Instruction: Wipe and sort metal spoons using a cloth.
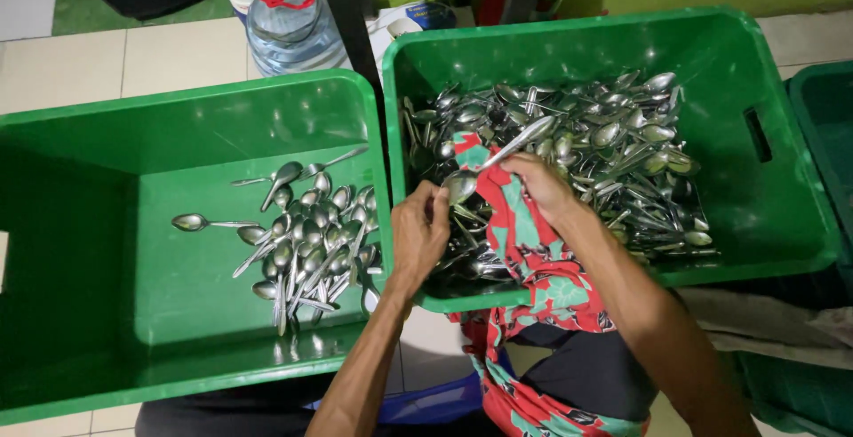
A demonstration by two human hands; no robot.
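Stainless-steel spoons fill the scene in the head view, divided between two green plastic crates set side by side on a pale tiled floor.

Left crate (80, 224): holds a small heap of spoons (306, 242) toward its right side. One single spoon (200, 222) lies apart from the heap, to its left, bowl pointing left. Most of the crate bottom is bare.

Right crate (755, 215): holds a large pile of spoons (613, 153) that covers nearly the whole bottom.

Hands: both work over the front-left corner of the right crate, close together but not touching.
- Left hand (419, 234): fingers curled, closed on the lower edge of a spoon bowl and on the cloth beside it.
- Right hand (538, 184): closed around a red and green patterned cloth (524, 242), which wraps the middle of the held spoon (498, 160).

Held spoon: lies tilted between the hands, bowl low at the left near the left hand, handle rising to the upper right above the large pile. The cloth trails down over the crate's front rim to the person's lap.

Surroundings: a large clear water bottle (289, 24) with a blue cap stands behind the crates. A darker green bin (826, 117) sits at the right edge.
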